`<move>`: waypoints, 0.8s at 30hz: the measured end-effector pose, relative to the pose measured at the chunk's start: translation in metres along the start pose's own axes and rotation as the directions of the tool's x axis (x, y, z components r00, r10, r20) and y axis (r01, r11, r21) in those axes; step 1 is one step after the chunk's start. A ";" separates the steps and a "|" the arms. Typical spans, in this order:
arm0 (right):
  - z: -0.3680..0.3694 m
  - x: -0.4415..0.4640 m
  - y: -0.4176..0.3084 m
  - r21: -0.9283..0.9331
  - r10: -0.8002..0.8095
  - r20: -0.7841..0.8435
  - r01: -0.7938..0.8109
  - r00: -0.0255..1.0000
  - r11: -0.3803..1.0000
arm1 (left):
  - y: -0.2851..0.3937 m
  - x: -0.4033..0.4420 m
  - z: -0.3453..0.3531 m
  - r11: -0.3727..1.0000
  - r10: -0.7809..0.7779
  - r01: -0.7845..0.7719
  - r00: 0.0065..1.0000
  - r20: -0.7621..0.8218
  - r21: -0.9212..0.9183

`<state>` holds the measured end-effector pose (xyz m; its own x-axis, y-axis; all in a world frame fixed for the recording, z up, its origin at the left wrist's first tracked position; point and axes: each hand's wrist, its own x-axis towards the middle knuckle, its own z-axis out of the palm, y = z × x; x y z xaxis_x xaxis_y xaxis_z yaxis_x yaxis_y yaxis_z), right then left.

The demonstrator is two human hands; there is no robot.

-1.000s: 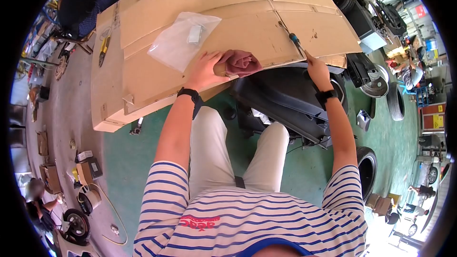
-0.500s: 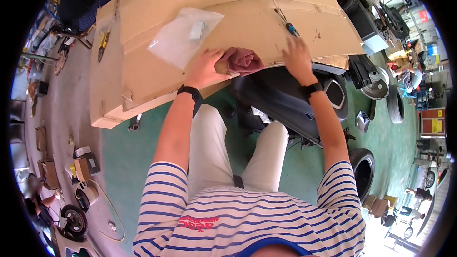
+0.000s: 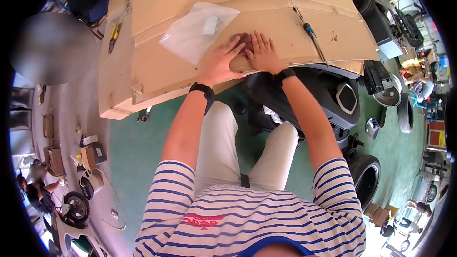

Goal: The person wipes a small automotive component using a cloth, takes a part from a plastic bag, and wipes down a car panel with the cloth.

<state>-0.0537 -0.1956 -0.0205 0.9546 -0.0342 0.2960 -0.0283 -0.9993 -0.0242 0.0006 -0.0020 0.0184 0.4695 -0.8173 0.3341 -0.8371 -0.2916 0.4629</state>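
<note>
One maroon cloth (image 3: 243,41) lies on the cardboard (image 3: 159,74) between our left hand (image 3: 221,65), fingers spread, and right hand (image 3: 265,58), laid partly over it; grips we cannot tell. We judge this two-handed cloth handling; the next move calls for coordinated fingers.

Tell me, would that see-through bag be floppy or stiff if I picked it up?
The clear bag would probably flop, since it looks thin and lies flat on the cardboard. It's likely light too, being see-through film. It might sag around the small pale thing, if that's inside; I can't tell whether it's in or on the bag.
</note>
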 end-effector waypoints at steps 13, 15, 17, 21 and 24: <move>-0.004 -0.001 -0.019 0.090 0.050 0.042 -0.053 0.998 0.994 | -0.008 -0.001 0.011 0.999 -0.035 0.035 0.998 -0.053 0.007; -0.009 -0.018 -0.030 0.117 0.016 -0.018 -0.014 1.000 0.993 | 0.000 -0.001 0.004 0.993 -0.107 0.102 0.991 -0.076 -0.065; -0.018 -0.035 -0.040 0.152 -0.030 -0.103 0.045 0.994 0.987 | -0.009 0.000 0.013 0.999 -0.036 0.037 0.995 -0.090 0.013; -0.041 -0.068 -0.063 0.306 0.113 -0.195 -0.049 0.974 0.951 | -0.005 -0.001 0.010 0.998 0.063 -0.065 0.994 -0.095 -0.020; -0.055 -0.086 -0.071 0.534 0.240 -0.140 -0.131 0.961 0.836 | -0.005 -0.005 0.015 0.982 0.118 -0.124 0.992 -0.052 -0.145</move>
<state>-0.1503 -0.1222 0.0079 0.8689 -0.2747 0.4118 0.0093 -0.8226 -0.5685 -0.0016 -0.0037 0.0022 0.3818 -0.8188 0.4287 -0.8391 -0.1125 0.5323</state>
